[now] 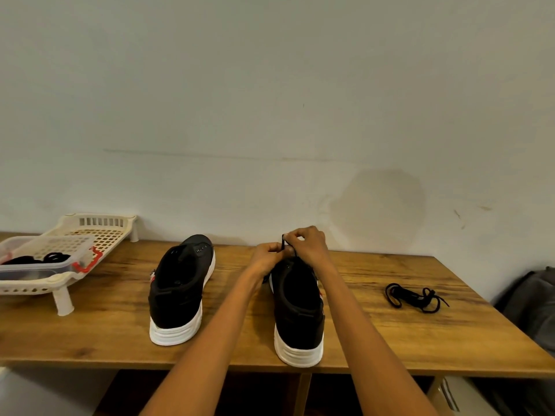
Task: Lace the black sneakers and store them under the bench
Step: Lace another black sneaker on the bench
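Two black sneakers with white soles stand heel-toward-me on the wooden bench (390,334). The left sneaker (180,289) stands alone, with no lace that I can see. Over the toe end of the right sneaker (298,310) both my hands meet. My left hand (267,256) and my right hand (306,243) pinch a black lace (284,241) whose end sticks up between the fingers. A second black lace (416,296) lies loose in a tangle on the bench to the right.
A cream plastic rack (99,226) on legs stands at the far left by the wall, carrying a clear box (45,265) with a red clip and dark items inside. A grey bag (534,301) sits beyond the bench's right end. Dark space shows under the bench.
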Demonstrator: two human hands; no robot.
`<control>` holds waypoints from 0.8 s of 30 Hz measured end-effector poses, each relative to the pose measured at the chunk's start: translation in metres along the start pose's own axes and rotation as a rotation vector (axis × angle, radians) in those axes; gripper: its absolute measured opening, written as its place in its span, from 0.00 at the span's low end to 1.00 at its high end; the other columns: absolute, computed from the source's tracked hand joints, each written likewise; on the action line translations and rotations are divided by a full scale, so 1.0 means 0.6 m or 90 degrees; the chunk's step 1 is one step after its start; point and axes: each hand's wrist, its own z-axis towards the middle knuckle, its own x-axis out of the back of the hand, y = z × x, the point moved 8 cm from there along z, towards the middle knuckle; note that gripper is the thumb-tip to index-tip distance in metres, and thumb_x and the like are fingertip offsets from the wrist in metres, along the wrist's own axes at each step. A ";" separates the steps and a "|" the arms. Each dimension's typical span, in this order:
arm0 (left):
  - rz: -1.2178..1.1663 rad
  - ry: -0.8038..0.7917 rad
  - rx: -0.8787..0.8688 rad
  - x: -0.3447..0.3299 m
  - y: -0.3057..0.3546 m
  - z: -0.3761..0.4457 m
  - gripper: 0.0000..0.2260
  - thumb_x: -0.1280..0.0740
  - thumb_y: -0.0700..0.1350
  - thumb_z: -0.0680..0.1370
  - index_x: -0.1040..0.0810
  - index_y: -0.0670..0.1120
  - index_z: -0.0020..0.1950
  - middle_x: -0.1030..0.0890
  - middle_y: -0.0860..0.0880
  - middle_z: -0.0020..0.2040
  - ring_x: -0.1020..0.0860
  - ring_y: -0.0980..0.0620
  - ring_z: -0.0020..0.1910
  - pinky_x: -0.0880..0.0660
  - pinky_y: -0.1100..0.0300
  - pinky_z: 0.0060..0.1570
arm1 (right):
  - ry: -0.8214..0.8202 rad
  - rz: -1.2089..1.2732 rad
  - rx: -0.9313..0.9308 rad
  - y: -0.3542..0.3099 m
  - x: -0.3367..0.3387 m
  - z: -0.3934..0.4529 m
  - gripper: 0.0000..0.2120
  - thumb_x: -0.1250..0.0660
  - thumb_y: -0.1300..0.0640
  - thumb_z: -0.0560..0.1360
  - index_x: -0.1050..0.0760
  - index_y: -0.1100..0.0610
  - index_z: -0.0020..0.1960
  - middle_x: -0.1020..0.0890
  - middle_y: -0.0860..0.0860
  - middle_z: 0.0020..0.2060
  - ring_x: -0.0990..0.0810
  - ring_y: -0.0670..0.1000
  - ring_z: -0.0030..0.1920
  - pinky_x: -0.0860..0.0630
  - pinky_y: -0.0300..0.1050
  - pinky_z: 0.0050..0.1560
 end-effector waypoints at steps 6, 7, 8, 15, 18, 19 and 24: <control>-0.016 0.055 -0.042 -0.003 0.015 0.007 0.02 0.30 0.39 0.75 0.20 0.43 0.47 0.18 0.47 0.41 0.19 0.48 0.45 0.21 0.59 0.46 | 0.012 0.028 0.005 0.001 0.012 0.003 0.10 0.33 0.49 0.75 0.17 0.53 0.47 0.17 0.52 0.51 0.25 0.55 0.60 0.26 0.54 0.58; -0.042 0.090 -0.051 0.003 0.019 0.008 0.03 0.31 0.38 0.76 0.20 0.42 0.48 0.18 0.48 0.41 0.19 0.48 0.44 0.22 0.60 0.45 | -0.004 0.048 0.000 0.001 0.013 0.000 0.10 0.34 0.51 0.76 0.17 0.55 0.50 0.17 0.52 0.52 0.24 0.54 0.59 0.26 0.49 0.58; -0.092 0.126 -0.060 0.011 0.026 0.008 0.04 0.32 0.37 0.76 0.20 0.40 0.50 0.18 0.49 0.40 0.20 0.50 0.42 0.22 0.64 0.43 | -0.029 0.073 -0.009 0.004 0.011 -0.003 0.10 0.36 0.53 0.77 0.19 0.57 0.53 0.18 0.53 0.53 0.23 0.53 0.59 0.27 0.45 0.56; -0.325 0.155 -0.046 0.025 0.045 0.004 0.06 0.34 0.42 0.78 0.21 0.44 0.53 0.18 0.51 0.44 0.22 0.53 0.42 0.29 0.65 0.37 | -0.155 -0.025 -0.054 0.036 -0.001 -0.035 0.11 0.33 0.51 0.76 0.18 0.56 0.52 0.17 0.51 0.43 0.21 0.48 0.44 0.27 0.40 0.39; -0.180 0.090 -0.093 0.021 0.041 0.012 0.11 0.34 0.46 0.78 0.21 0.43 0.57 0.18 0.51 0.48 0.21 0.53 0.48 0.26 0.71 0.38 | -0.007 -0.037 0.022 -0.007 0.038 -0.023 0.11 0.33 0.49 0.75 0.16 0.54 0.50 0.15 0.50 0.48 0.19 0.49 0.49 0.29 0.40 0.44; -0.128 0.053 -0.098 0.016 0.037 0.014 0.11 0.34 0.47 0.78 0.21 0.44 0.58 0.18 0.51 0.51 0.21 0.54 0.51 0.26 0.71 0.40 | 0.036 0.004 0.040 -0.027 0.053 -0.022 0.12 0.33 0.49 0.75 0.17 0.55 0.51 0.16 0.50 0.49 0.20 0.49 0.50 0.30 0.39 0.45; 0.020 -0.060 -0.072 -0.019 0.024 0.006 0.03 0.31 0.46 0.76 0.18 0.49 0.46 0.16 0.49 0.43 0.19 0.50 0.48 0.22 0.60 0.52 | 0.083 0.117 0.092 -0.097 0.075 -0.018 0.14 0.33 0.48 0.76 0.17 0.56 0.52 0.20 0.45 0.44 0.24 0.44 0.45 0.32 0.32 0.39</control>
